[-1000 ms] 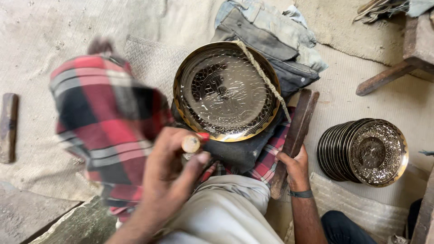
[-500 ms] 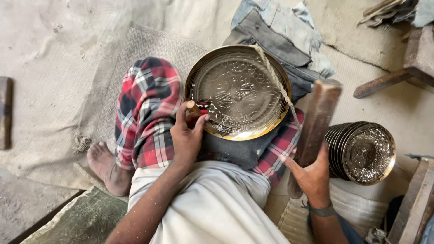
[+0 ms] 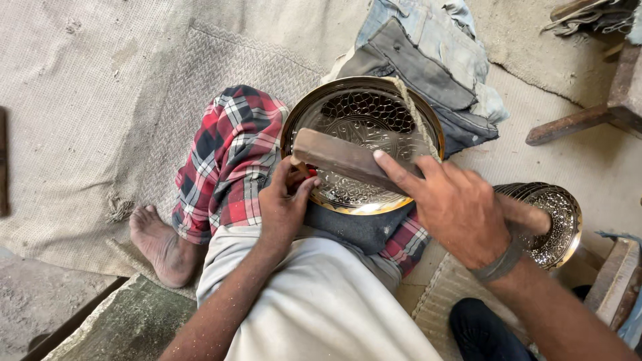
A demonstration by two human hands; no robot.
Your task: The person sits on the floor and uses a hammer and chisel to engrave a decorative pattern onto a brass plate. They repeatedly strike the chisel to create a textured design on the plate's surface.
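A round engraved brass plate rests tilted on my lap, on a dark cloth over my red checked wrap. My left hand is at the plate's lower left rim, shut on a small wooden-handled punch whose tip I cannot see. My right hand grips a long brown wooden block and holds it level across the plate, its far end just above the punch. A rope runs over the plate's right side.
A stack of similar engraved plates stands on the floor at my right. Folded denim cloth lies behind the plate. Wooden pieces lie at the far right. My bare foot rests on a woven mat.
My right hand has lifted the wooden block from the floor beside my leg and brought it over the plate. My left hand stays at the plate's rim with the punch.
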